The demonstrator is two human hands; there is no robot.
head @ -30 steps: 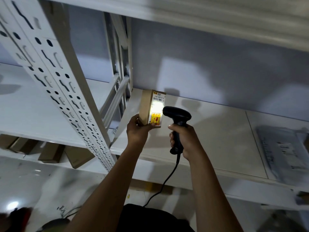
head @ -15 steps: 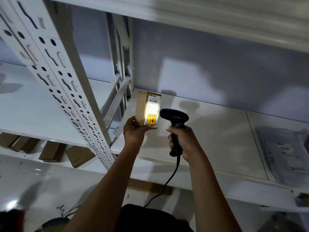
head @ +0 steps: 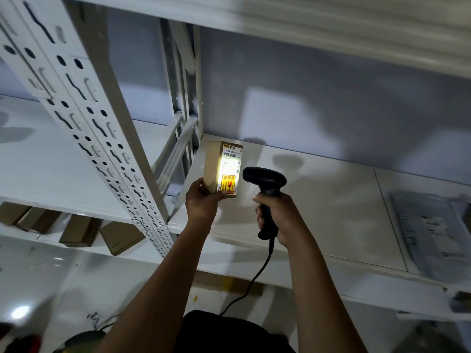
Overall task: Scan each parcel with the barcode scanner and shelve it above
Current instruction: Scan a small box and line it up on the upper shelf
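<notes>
Above the left hand (head: 202, 205), a small brown parcel (head: 213, 167) stood upright, its lower end pinched between the curled fingers behind and the thumb across the front. Its labelled face, with a barcode and an orange sticker, was turned toward the right hand's side and lit by a bright patch of light. Just right of those fingers, the right hand (head: 284, 217) was wrapped tightly round the handle of the black barcode scanner (head: 265, 178), whose head rose above the knuckles, close beside the parcel but apart from it. A black cable (head: 252, 278) hung from the handle below the right fingers. Beyond both hands lay the white shelf (head: 331, 212). Far right of the fingers a grey mailer bag (head: 430, 235) rested on it. Left and below, brown boxes (head: 79, 231) sat on a lower shelf.
</notes>
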